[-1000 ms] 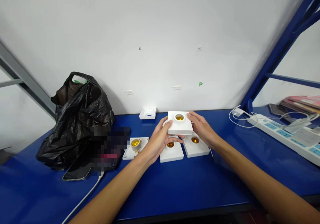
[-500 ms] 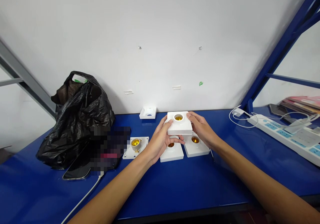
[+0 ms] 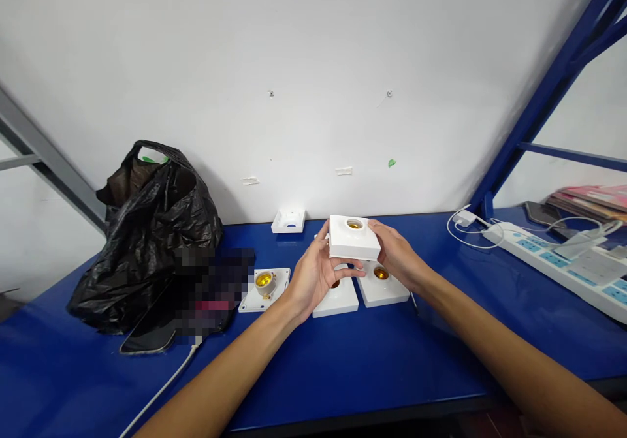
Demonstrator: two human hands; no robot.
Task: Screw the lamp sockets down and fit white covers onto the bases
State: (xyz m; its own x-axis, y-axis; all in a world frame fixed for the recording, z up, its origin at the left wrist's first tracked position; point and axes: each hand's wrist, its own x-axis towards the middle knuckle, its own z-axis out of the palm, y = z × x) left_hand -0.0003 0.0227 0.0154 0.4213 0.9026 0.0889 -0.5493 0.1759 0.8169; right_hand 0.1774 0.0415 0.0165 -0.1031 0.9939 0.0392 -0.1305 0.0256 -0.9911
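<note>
A white square lamp socket [image 3: 353,243] with a brass-coloured round opening is held up off the table, tilted. My left hand [image 3: 316,271] grips its left side, with some fingers spread below it. At its right edge, my right hand [image 3: 394,249] is closed on the casing. Beneath lie two similar lamp sockets, one on the left [image 3: 337,299] partly hidden by my left hand and one on the right [image 3: 385,289]. Left of them rests an uncovered socket base [image 3: 265,288] with its brass-coloured cup showing. A loose white cover [image 3: 289,221] stands near the wall.
On the left, a black plastic bag [image 3: 157,242] sits behind a phone [image 3: 149,333] with a white cable [image 3: 164,384]. A white power strip [image 3: 553,262] with cables lies right, near stacked papers [image 3: 588,203]. The blue table [image 3: 362,366] meets a white wall behind.
The held lamp socket has tilted, so more of its front side shows. My left thumb has shifted off the top face toward the left edge. The lamp sockets on the table stay put.
</note>
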